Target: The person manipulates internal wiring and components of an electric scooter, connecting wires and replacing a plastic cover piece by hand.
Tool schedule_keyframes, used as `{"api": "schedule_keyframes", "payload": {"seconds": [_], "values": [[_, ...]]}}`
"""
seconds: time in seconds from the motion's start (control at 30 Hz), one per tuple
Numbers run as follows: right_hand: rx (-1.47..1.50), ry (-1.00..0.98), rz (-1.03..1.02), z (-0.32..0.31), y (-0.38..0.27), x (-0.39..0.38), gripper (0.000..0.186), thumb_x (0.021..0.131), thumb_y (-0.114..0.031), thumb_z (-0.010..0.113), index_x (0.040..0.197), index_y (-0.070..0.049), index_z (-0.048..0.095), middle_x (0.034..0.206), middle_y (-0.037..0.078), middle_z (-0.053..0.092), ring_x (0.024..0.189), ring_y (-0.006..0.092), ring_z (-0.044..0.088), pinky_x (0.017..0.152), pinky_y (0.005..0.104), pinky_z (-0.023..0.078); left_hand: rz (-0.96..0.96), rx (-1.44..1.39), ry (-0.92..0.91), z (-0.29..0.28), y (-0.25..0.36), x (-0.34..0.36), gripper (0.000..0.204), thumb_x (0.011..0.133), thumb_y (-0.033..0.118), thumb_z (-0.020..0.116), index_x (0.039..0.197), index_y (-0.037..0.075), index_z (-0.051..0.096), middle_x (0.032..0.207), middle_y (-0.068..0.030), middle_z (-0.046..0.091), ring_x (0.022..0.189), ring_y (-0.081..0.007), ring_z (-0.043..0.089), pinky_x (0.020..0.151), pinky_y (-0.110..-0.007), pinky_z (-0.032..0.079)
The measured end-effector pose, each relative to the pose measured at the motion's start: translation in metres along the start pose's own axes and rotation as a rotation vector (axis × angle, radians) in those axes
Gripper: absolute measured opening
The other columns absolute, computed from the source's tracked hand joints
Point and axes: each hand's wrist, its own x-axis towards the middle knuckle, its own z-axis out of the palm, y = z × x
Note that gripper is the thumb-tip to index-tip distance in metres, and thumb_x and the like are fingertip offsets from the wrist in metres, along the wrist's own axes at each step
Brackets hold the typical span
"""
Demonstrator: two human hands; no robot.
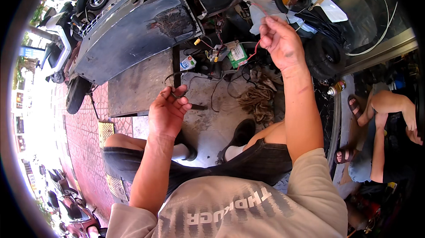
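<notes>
My right hand [281, 43] is raised high at the right, its fingertips pinched on a thin red wire [255, 52]. The wire runs down from the fingers toward a bundle of wiring and connectors [217, 53]. Lower and to the left, my left hand [166, 113] faces palm up with bent fingers, closed on a thin black wire [189, 83]. That wire curves over toward the same bundle. A green and white box [238, 55] and a small white and blue carton [187, 63] lie beside the wiring. The wire ends are too small to make out.
A scooter with a worn grey side panel [133, 38] stands ahead left, beside a metal plate [141, 78]. A brown rag [257, 100] lies on the floor. Tyres [325, 56] and a spray can [337, 88] are at right, near another seated person [392, 105].
</notes>
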Motion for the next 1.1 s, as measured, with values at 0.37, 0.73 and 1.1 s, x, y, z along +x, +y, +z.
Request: {"api": "schedule_keyframes", "payload": {"seconds": [0.37,0.73,1.1], "values": [[0.052,0.428,-0.381,-0.052,-0.041,0.008,0.014,0.103,-0.014,0.066,0.109,-0.002,0.069,0.083,0.009,0.069,0.056,0.0135,0.056,0.050,0.0249,0.045,-0.049,0.111,-0.007,0.006,-0.018,0.011,0.022,0.111,0.028,0.050,0.111,0.009,0.062,0.112,-0.0128,0.073,0.083,-0.0202,0.069,0.078,-0.040,0.059],[-0.223,0.693,-0.947,-0.093,-0.107,-0.015,0.012,0.098,-0.011,0.071,0.102,0.000,0.074,0.099,0.008,0.077,0.090,0.0153,0.072,0.079,0.0255,0.051,0.650,0.927,-0.130,0.069,0.062,0.009,0.032,0.106,0.033,0.065,0.099,0.005,0.077,0.099,-0.0090,0.077,0.089,-0.0172,0.069,0.076,-0.033,0.056],[-0.248,0.800,-0.957,-0.109,-0.109,-0.014,0.017,0.092,-0.010,0.070,0.106,0.000,0.073,0.110,0.011,0.078,0.111,0.0197,0.069,0.106,0.0367,0.040,1.218,1.962,0.176,-0.005,0.357,0.204,0.042,0.112,0.038,0.050,0.140,0.011,0.066,0.127,-0.0213,0.069,0.119,-0.0350,0.067,0.109,-0.040,0.046]]}}
